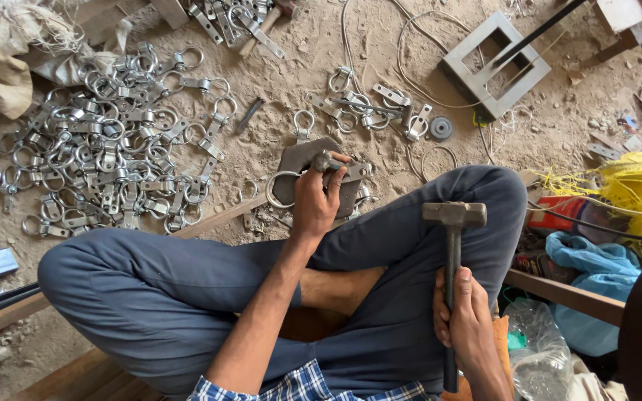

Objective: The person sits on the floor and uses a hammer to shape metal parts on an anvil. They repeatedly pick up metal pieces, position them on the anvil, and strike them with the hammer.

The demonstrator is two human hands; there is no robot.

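My left hand [315, 199] grips a metal ring-and-strap clamp piece [339, 169], pressing it onto a dark flat metal block [300, 158] on the sandy ground in front of my crossed legs. A round ring [278, 189] of the piece sticks out to the left of the hand. My right hand [464, 312] holds the handle of a steel hammer [454, 215], whose head is raised above my right knee, apart from the block.
A large heap of similar metal ring clamps [105, 156] lies at the left. More clamps [369, 104] and a square metal frame [495, 65] lie ahead. Yellow fibre [633, 186], a blue bag [596, 275] and clear plastic [536, 349] crowd the right.
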